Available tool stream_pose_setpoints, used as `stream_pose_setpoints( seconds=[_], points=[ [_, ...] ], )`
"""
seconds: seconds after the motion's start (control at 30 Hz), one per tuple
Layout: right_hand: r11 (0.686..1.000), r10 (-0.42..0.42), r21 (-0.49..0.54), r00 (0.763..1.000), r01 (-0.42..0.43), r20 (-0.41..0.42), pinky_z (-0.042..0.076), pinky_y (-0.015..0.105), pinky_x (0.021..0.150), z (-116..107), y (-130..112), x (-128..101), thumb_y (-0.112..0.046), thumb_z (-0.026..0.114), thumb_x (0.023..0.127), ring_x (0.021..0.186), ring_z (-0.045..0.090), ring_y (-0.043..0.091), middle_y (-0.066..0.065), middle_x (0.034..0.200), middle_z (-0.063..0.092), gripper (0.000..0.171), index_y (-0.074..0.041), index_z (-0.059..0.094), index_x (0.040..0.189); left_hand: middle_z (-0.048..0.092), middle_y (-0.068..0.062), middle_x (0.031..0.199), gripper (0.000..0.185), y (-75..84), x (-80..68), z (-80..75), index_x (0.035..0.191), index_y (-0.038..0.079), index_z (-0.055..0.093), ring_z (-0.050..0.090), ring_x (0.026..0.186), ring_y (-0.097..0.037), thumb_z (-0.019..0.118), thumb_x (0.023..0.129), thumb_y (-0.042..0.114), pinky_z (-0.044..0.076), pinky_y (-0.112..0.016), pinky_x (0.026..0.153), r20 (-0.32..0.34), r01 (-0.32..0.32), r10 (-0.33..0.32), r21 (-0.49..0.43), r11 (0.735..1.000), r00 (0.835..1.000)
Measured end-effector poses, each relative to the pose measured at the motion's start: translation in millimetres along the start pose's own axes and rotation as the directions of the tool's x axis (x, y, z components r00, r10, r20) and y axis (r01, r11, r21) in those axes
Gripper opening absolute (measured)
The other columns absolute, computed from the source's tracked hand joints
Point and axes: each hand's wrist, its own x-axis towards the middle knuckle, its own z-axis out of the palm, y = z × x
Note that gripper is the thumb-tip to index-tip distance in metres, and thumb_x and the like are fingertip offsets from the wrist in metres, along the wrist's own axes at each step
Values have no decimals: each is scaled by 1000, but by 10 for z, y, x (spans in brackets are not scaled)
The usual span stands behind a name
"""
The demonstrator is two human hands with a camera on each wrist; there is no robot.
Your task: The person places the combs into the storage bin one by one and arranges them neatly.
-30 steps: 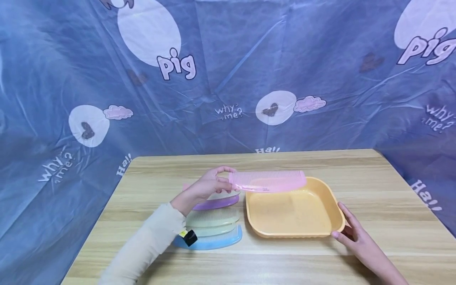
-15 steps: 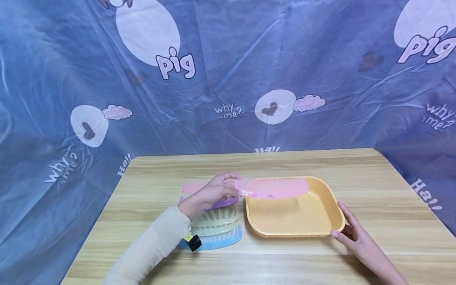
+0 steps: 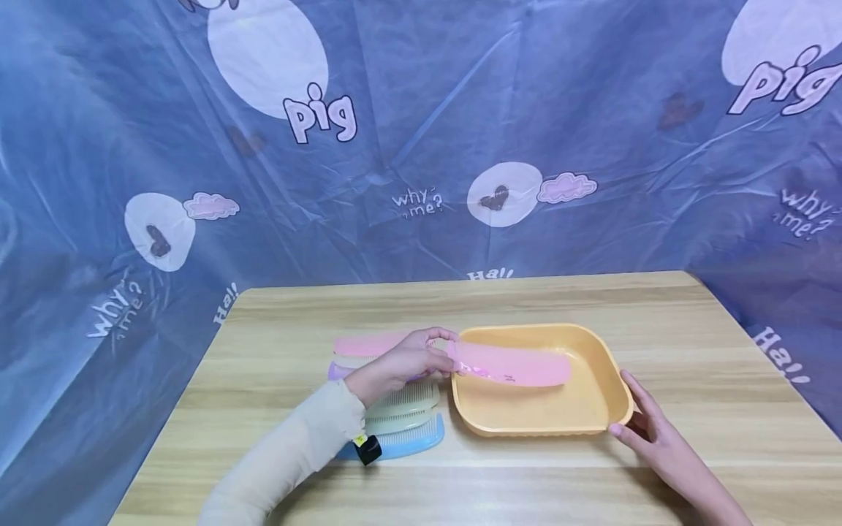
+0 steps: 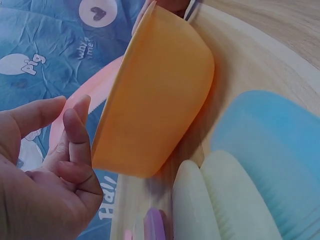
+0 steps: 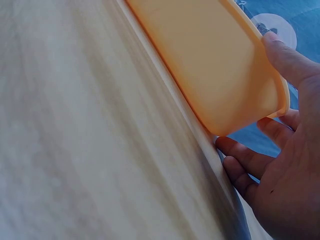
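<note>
The pink comb [image 3: 509, 366] in the left hand [image 3: 401, 363] is showing as translucent, glossy plastic. The orange tray [image 3: 608, 398] against the right hand [image 3: 647, 431] is appearing as smooth, semi-matt plastic. The table [image 3: 691, 329] beneath both hands is presenting a matt wood-grain surface. The backdrop [image 3: 421, 131] beyond them is looking like thin, creased sheeting.

A square tray [image 3: 595, 409] sits on the table [image 3: 691, 329], right of centre. Left of it, just beside its left wall, lies a row of combs [image 3: 401, 420], one behind another from front to back. Another comb [image 3: 509, 365] reaches from the left over the tray's left rim into the tray, gripped at its left end by the left hand [image 3: 404, 361]. The right hand [image 3: 647, 431] rests at the tray's front right corner, thumb on the rim.
</note>
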Motion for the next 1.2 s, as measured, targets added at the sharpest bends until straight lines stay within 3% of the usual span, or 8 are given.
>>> stream_pose_setpoints(
  seconds=[0.33,0.43,0.57,0.67,0.8,0.93,1.03,1.2],
  points=[
    [1000,-12,6,1000,12,12,44,5,81,22,-20,24,7,56,91,113,44,-19,-36,142,23,84,-11,7,156,72,2,73,48,-2,56,59,129,8,51,54,53,-7,65,85,-1,26,-21,45,-36,19,-18,24,1000,999],
    [1000,-13,4,1000,13,19,44,6,81,20,-31,27,7,55,91,113,45,-18,-36,142,24,83,-12,7,156,74,-4,80,46,-10,66,69,129,6,51,59,58,-8,65,85,-2,35,-21,48,-47,15,-14,21,1000,999],
    [1000,-9,-3,1000,9,18,45,7,80,10,-29,14,7,55,91,112,46,-18,-36,141,25,83,-13,7,156,75,-13,88,46,-17,102,90,128,6,51,58,56,-8,66,85,-2,45,-20,54,-51,13,-13,8,1000,999],
    [1000,-6,-4,1000,6,15,45,7,79,4,-17,3,7,55,91,111,46,-18,-37,141,25,83,-13,7,156,75,-15,88,46,-21,132,103,127,6,52,57,54,-9,67,84,-3,45,-20,53,-60,12,-11,9,1000,998],
    [1000,5,-3,1000,-5,17,45,7,79,-1,-10,6,6,55,92,111,46,-18,-37,140,25,83,-14,6,156,75,-11,82,45,-15,168,114,124,8,55,53,53,-10,72,83,2,38,-20,48,-85,3,1,45,999,996],
    [1000,11,-3,1000,-11,19,44,6,80,-8,-19,9,5,55,93,112,45,-19,-37,140,25,83,-15,6,156,69,-2,69,46,-1,198,137,122,8,58,45,48,-8,76,80,7,34,-21,45,-102,-48,63,146,988,993],
    [1000,5,1,1000,-5,22,44,6,80,-9,-23,7,5,55,93,113,45,-19,-37,141,24,83,-14,5,156,63,1,64,47,13,209,157,121,7,60,45,49,-8,79,78,12,36,-21,47,-116,-93,133,298,950,984],
    [1000,-3,3,1000,3,20,43,5,81,-4,-18,-3,5,55,92,113,44,-19,-36,143,23,82,-13,6,156,64,6,71,48,42,220,197,117,16,66,53,56,-8,83,74,25,41,-24,52,-169,-65,195,570,819,966]
  ],
)
